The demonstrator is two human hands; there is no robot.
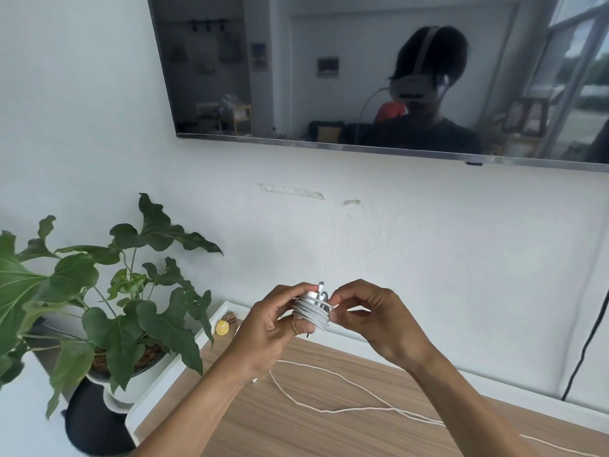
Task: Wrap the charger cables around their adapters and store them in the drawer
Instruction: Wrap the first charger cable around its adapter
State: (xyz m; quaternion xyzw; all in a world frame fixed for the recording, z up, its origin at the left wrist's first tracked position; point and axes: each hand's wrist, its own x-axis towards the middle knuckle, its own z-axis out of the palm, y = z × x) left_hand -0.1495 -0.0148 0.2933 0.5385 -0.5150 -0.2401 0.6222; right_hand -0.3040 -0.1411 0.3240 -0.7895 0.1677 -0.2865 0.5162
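Adapter [312,295]: white, held up above the table [296,423], with a gray cable [311,314] coiled tightly round it and a plug end sticking up on top.
Left hand [267,328]: grips the wrapped adapter, thumb across the lower coils.
Right hand [372,318]: fingertips pinch the cable at the coil's right side.
Second cable [329,384]: white, lying loose across the wooden table.
Plant [115,291]: potted, left of the table.
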